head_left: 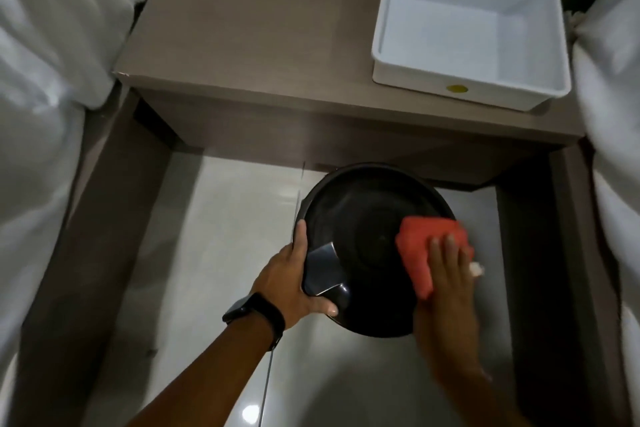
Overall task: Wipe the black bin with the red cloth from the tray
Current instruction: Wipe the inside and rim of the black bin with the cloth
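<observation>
Cloth on the rim, other hand keeping the bin from sliding

Right fingers lie flat and a bit spread on the red cloth, pressing it over the right rim of the black bin, so the right hand looks mid-wipe. Left hand wraps the bin's near-left edge, thumb along the rim and fingers curled under a shiny flap, probably just bracing it. The bin sits on the pale floor below the nightstand, where the white tray sits emptied.
</observation>
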